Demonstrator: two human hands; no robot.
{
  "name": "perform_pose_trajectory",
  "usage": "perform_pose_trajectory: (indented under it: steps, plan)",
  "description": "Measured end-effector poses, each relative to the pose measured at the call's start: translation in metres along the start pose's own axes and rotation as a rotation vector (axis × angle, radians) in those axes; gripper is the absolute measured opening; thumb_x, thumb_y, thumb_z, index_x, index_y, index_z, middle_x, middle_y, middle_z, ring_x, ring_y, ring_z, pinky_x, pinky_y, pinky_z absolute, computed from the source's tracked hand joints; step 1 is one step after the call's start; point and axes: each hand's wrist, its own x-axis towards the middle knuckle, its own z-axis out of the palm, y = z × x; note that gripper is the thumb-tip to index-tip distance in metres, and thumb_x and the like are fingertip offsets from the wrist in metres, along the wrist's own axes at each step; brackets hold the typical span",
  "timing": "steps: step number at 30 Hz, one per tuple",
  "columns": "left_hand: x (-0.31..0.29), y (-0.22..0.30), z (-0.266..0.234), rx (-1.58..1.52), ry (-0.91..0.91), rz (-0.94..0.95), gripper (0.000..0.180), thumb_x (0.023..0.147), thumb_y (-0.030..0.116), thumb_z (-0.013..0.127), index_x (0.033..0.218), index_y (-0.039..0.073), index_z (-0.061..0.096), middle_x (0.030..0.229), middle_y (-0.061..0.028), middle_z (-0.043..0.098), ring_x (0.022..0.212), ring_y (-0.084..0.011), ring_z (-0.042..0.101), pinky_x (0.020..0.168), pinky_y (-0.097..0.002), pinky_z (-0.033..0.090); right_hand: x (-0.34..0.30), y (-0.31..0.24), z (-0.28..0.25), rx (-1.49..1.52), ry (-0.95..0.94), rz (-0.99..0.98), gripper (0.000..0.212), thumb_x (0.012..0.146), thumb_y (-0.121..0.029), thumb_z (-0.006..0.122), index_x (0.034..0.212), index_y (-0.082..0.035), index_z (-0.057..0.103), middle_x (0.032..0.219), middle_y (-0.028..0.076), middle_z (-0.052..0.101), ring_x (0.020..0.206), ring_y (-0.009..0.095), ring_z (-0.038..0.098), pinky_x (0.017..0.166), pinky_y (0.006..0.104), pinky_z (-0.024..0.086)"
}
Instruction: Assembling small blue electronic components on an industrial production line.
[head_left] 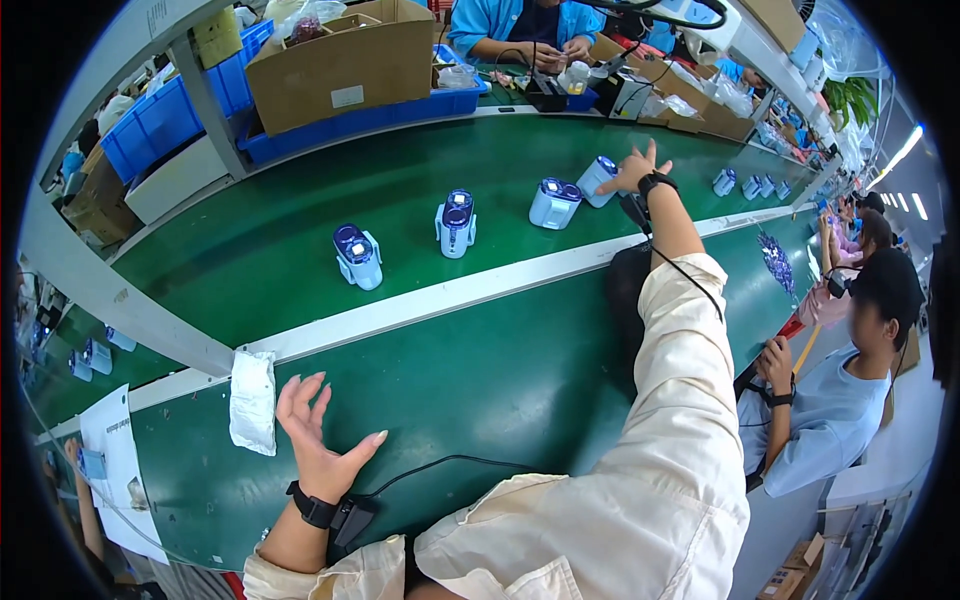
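My left hand is raised over the near green worktop, holding nothing, its fingers apart and lightly curved. Just left of it lies a crumpled white packet. Across the white rail, my right hand reaches over the green belt with fingers spread. It is right beside a light-blue device with a dark-blue top; whether a finger touches it I cannot tell. A similar device stands close to that one. Farther left along the belt are another upright device and a slightly tilted one.
A white rail separates belt and worktop. A grey post rises at the left. A dark cloth-like thing lies under my right arm. A cardboard box stands behind the belt. A seated person is at the right.
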Motion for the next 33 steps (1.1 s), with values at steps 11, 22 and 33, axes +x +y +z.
perform_pose_trajectory:
  steps: [11, 22, 33]
  plan:
    - [-0.002, -0.007, -0.005, -0.036, 0.015, -0.071, 0.109, 0.062, 0.013, 0.086, 0.145, 0.007, 0.015, 0.134, -0.0184, 0.041, 0.128, -0.0310, 0.042, 0.109, -0.0473, 0.035, 0.028, 0.025, 0.004, 0.193, -0.082, -0.027, 0.110, 0.045, -0.072, 0.081, 0.127, -0.001, 0.060, 0.134, 0.020, 0.054, 0.127, 0.033, 0.049, 0.107, 0.0399, 0.039]
    - [0.003, -0.013, -0.013, -0.040, 0.011, -0.070, 0.111, 0.061, 0.018, 0.090, 0.143, 0.005, 0.016, 0.134, -0.0189, 0.041, 0.129, -0.0309, 0.042, 0.109, -0.0472, 0.035, 0.051, 0.065, 0.034, 0.311, 0.025, -0.049, 0.099, 0.047, -0.067, 0.082, 0.108, 0.010, 0.066, 0.120, 0.026, 0.062, 0.112, 0.034, 0.061, 0.096, 0.0377, 0.047]
    - [0.002, -0.007, -0.019, -0.036, 0.036, -0.054, 0.105, 0.062, 0.022, 0.090, 0.141, 0.001, 0.023, 0.134, -0.0199, 0.039, 0.124, -0.0326, 0.047, 0.106, -0.0450, 0.040, -0.027, 0.088, -0.033, 0.158, 0.489, -0.096, 0.076, 0.057, -0.050, 0.085, 0.099, 0.010, 0.067, 0.131, 0.022, 0.051, 0.122, 0.033, 0.052, 0.101, 0.0366, 0.042]
